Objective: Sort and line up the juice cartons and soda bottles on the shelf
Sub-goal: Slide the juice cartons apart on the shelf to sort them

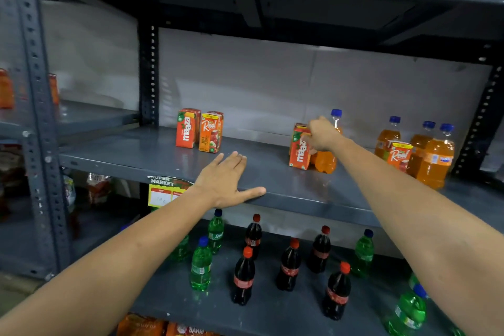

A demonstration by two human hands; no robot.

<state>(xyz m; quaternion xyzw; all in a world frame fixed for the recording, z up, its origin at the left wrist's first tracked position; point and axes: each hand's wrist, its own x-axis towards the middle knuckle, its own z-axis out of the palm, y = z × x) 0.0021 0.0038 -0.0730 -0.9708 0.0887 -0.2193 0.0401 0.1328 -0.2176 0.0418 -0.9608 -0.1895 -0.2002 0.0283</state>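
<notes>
On the grey middle shelf [141,161] a red Maaza carton [187,128] and an orange Real carton [210,132] stand side by side at the back left. My right hand [321,135] grips the top of another Maaza carton [300,154], which stands against an orange soda bottle [327,158] with a blue cap. Further right a second Real carton [399,155] stands among three orange soda bottles [436,161]. My left hand [226,180] lies flat and open on the shelf's front edge, holding nothing.
The lower shelf [272,311] holds several scattered cola bottles [244,275] and green soda bottles [201,266]. A yellow supermarket price tag [163,191] hangs under the middle shelf. Perforated uprights [148,73] frame the bay; snack packets sit on the top shelf.
</notes>
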